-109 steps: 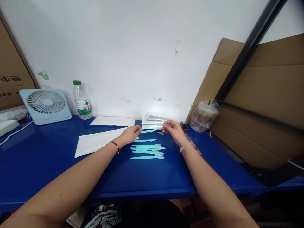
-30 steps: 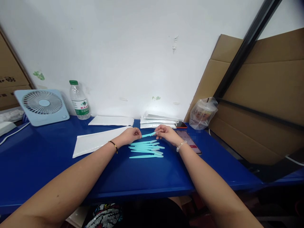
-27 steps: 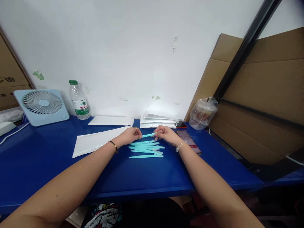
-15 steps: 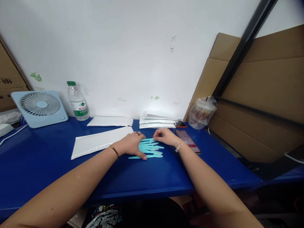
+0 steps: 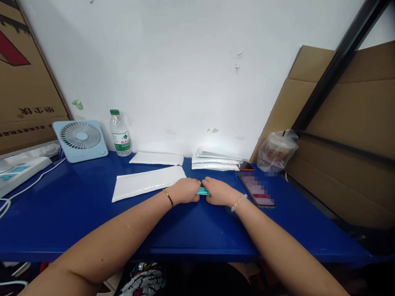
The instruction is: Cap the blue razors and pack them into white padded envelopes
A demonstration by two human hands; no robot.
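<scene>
Although covered at both ends, plain to see in the middle by colour: turquoise sticks [image 5: 203,191], bundled lengthwise from side to side, near the middle of the blue table [image 5: 200,234], count and contact with the tabletop impossible to tell. Closed round one end of the bundle, knuckles up: the left hand [image 5: 187,190], with a ring [image 5: 199,182] and, at the wrist, a dark and gold bracelet [image 5: 168,198]. Closed likewise round the other end, just beside it: the right hand [image 5: 219,191], with a clear beaded bracelet [image 5: 238,202] at the wrist. Just past the left hand and partly overlapped by it in view, lying flat and slanted: a large white envelope [image 5: 146,183]. Behind that, near the wall [image 5: 185,74]: a smaller white envelope [image 5: 156,158]. Straight beyond the hands: a stack of white envelopes [image 5: 212,161], with an orange-edged phone [image 5: 247,166] at its right end. To the right of the right hand, lying face up, screen blurred into blocks: a larger phone [image 5: 256,191]. Farther right: a bagged cup [image 5: 276,152] with a dark straw, in front of leaning cardboard [image 5: 352,144] crossed by a black bar [image 5: 336,70]. Farther left, upright: a green-capped bottle [image 5: 121,137], then a pale blue fan [image 5: 82,139], tilted back. At the far left: a white power strip [image 5: 23,172] below a printed carton [image 5: 27,82].
</scene>
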